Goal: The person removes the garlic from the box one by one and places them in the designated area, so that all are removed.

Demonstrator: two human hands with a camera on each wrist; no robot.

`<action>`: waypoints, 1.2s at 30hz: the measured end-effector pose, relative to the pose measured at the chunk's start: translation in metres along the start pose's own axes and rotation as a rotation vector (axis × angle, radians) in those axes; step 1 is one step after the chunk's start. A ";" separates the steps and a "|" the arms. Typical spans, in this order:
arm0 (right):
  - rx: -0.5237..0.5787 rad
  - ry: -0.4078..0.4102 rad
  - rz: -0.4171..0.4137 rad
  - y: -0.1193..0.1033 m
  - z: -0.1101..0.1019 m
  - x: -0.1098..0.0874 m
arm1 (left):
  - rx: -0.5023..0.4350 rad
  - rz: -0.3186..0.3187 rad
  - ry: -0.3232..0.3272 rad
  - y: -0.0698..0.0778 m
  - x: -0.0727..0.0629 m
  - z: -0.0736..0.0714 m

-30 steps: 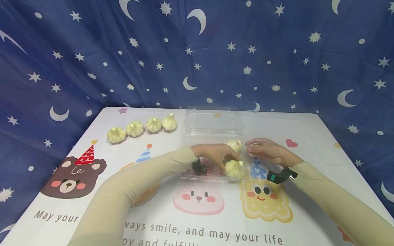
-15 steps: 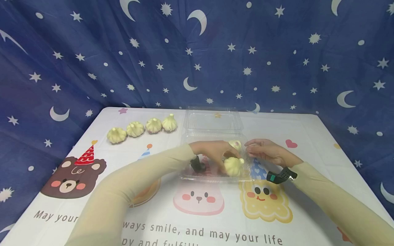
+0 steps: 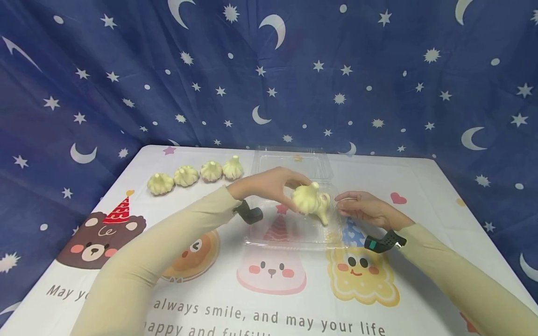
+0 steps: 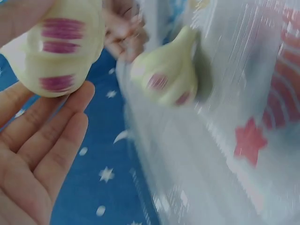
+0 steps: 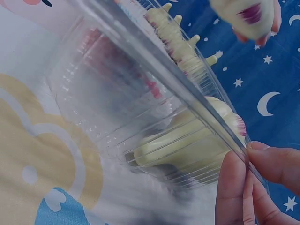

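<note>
My left hand (image 3: 271, 184) grips a garlic bulb (image 3: 305, 199) with purple streaks, held up over the clear plastic clamshell box (image 3: 290, 244). In the left wrist view the thumb and fingers span this bulb (image 4: 61, 51). A second garlic bulb (image 3: 324, 213) lies tipped on its side in the box's right part, its stem toward the near side; the raised bulb partly covers it in the head view. At the box's right edge, my right hand (image 3: 365, 208) pinches the rim, thumb on one side and fingers on the other, as the right wrist view shows (image 5: 262, 180).
Several garlic bulbs (image 3: 186, 176) stand in a slanting row at the table's back left. The open lid (image 3: 292, 164) of the box lies toward the back edge. A printed white cloth (image 3: 424, 280) covers the table, and a blue starry curtain (image 3: 235, 93) hangs behind.
My left hand has lifted the garlic bulb from the box's near right corner, up and back to the left. The right hand stays at the rim.
</note>
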State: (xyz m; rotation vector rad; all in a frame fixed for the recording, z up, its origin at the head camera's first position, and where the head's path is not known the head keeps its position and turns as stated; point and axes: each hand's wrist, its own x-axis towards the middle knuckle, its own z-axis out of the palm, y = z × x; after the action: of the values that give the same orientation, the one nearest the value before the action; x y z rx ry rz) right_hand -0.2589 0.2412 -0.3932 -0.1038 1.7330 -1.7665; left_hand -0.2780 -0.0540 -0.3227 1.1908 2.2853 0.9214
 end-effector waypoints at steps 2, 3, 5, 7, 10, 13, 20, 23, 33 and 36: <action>-0.004 0.001 -0.001 0.000 0.000 0.000 | -0.001 -0.016 0.065 -0.003 -0.013 -0.009; -0.006 0.002 0.000 0.000 0.000 0.000 | -0.002 -0.021 0.097 -0.004 -0.020 -0.013; -0.004 0.004 0.003 0.000 0.000 0.000 | -0.003 -0.030 0.161 -0.009 -0.035 -0.022; 0.002 0.008 0.009 0.000 0.000 -0.001 | -0.006 -0.058 0.231 -0.016 -0.051 -0.030; 0.005 0.012 0.013 -0.001 0.000 -0.001 | -0.030 -0.106 0.337 -0.028 -0.076 -0.040; 0.005 0.016 0.015 -0.001 0.000 -0.002 | -0.052 -0.172 0.433 -0.041 -0.102 -0.046; 0.007 0.008 0.009 0.000 0.000 -0.002 | -0.060 -0.352 0.558 -0.074 -0.159 -0.047; 0.008 0.010 0.010 0.000 0.000 -0.002 | -0.083 -0.402 0.605 -0.085 -0.176 -0.044; -0.007 0.013 0.014 -0.001 0.001 -0.002 | -0.112 -0.487 0.666 -0.121 -0.198 -0.027; -0.013 0.011 0.016 -0.002 0.001 -0.002 | -0.134 -0.489 0.669 -0.131 -0.200 -0.022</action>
State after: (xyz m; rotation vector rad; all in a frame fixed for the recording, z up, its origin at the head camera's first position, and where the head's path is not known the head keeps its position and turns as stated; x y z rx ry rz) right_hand -0.2578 0.2409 -0.3910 -0.0849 1.7488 -1.7477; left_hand -0.2545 -0.2826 -0.3912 0.2320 2.7601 1.3778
